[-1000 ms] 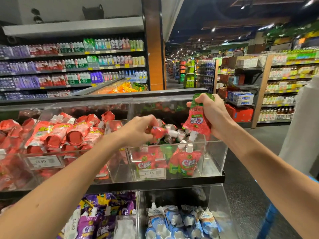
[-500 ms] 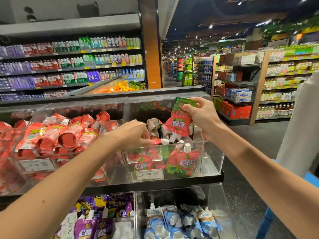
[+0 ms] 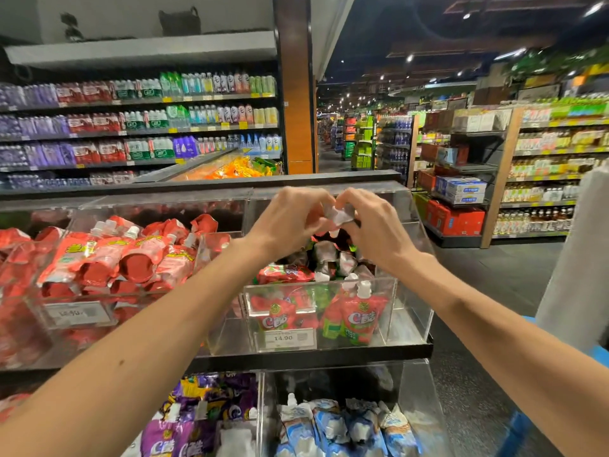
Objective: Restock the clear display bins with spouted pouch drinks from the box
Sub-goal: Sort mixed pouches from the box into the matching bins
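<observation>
Both hands meet above the right-hand clear display bin (image 3: 413, 311). My left hand (image 3: 290, 219) and my right hand (image 3: 372, 222) pinch the same pouch (image 3: 341, 215) between them; only its silvery end and a white spout show, the rest is hidden by fingers. Under the hands lie several red-and-green spouted pouches (image 3: 285, 273) and silver-backed ones (image 3: 333, 255) in the bin. Two red pouches (image 3: 361, 316) stand upright against the front wall beside the 14.90 price tag (image 3: 286, 338). The supply box is out of view.
A neighbouring bin (image 3: 108, 258) on the left is heaped with red pouches. Lower bins hold purple pouches (image 3: 197, 420) and blue-white pouches (image 3: 333, 427). Bottle shelves fill the back left; an aisle runs right. A pale grey sleeve (image 3: 573, 268) stands at the right edge.
My right hand has come down and left from holding a red pouch up by its top. My left hand has risen from the pile, and both hands now hold one pouch together.
</observation>
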`<state>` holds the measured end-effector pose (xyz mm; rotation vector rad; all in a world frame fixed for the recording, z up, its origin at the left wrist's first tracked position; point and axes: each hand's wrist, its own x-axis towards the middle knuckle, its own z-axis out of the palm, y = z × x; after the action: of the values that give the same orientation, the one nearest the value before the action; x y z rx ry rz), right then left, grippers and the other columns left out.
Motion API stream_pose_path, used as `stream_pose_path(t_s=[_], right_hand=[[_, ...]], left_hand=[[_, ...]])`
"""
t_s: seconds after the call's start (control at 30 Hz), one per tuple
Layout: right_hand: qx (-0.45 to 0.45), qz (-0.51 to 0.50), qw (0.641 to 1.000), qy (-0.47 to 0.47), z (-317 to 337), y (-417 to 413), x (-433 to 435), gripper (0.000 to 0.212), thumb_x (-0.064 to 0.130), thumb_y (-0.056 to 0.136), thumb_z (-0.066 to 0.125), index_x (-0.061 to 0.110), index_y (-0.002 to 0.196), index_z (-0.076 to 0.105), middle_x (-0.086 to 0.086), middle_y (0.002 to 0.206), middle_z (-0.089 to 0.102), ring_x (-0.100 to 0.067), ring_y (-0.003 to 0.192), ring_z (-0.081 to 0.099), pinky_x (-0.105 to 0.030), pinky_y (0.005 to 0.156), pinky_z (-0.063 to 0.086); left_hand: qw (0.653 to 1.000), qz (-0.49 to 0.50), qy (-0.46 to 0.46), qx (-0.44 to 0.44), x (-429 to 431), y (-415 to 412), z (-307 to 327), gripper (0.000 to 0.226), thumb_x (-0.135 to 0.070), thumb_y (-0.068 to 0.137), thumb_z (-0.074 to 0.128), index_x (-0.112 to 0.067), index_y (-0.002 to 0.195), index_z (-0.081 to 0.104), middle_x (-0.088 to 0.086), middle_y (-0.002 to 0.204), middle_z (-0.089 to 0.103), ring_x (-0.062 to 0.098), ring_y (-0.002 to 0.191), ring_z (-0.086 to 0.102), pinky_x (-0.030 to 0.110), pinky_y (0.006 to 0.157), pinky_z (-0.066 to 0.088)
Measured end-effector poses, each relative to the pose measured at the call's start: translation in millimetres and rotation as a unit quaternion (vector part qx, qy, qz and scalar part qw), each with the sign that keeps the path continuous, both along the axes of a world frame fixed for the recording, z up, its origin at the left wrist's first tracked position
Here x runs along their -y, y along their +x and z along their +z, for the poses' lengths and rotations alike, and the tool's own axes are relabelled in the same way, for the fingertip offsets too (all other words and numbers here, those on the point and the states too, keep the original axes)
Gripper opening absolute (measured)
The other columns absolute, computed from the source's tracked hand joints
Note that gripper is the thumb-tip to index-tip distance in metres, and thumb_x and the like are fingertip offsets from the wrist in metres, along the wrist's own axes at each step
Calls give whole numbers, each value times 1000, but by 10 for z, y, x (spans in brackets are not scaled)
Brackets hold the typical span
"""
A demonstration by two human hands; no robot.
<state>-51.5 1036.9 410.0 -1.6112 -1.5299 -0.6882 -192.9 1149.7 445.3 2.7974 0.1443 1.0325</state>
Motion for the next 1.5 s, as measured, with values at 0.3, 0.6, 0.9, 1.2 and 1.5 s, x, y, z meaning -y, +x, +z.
stream_pose_path(t_s=[0.3,0.6,0.9,1.2,1.5], right_hand=[[10,-104,968,-227,-185,62,-266,22,-4,87,62,6,107,57,-12,108,64,-31,92,62,-38,74,51],[-14,-110,928,-357,27,62,-241,28,20,92,60,3,114,59,-16,113,63,-36,102,59,-45,84,52],[-56,38,992,-110,-328,-112,288,31,15,93,59,6,122,58,-11,115,65,-29,107,59,-38,88,47],[-307,-141,940,38,-2016,-763,2742,15,14,86,65,16,100,69,8,96,70,-4,84,65,-22,77,53],[-516,-506,690,-17,-3142,-1496,5582,16,5,90,66,20,96,70,13,89,70,2,82,62,-6,70,44]], left_hand=[[952,127,261,-93,-230,258,-454,18,-12,97,59,-21,106,72,-4,101,72,19,99,59,31,79,45],[970,160,93,-159,-159,304,-450,39,-7,89,56,-30,119,69,-9,122,67,22,119,44,41,94,35],[976,157,-130,74,334,-131,-574,19,-16,93,63,-24,103,76,-7,102,73,10,96,64,29,87,50],[898,-121,-418,69,2326,-114,-1747,7,-30,87,66,-26,90,72,-4,70,64,6,61,54,23,58,45],[783,-374,-379,-322,5075,648,-3215,19,-30,88,68,-14,97,71,-1,83,74,5,71,62,27,69,50]])
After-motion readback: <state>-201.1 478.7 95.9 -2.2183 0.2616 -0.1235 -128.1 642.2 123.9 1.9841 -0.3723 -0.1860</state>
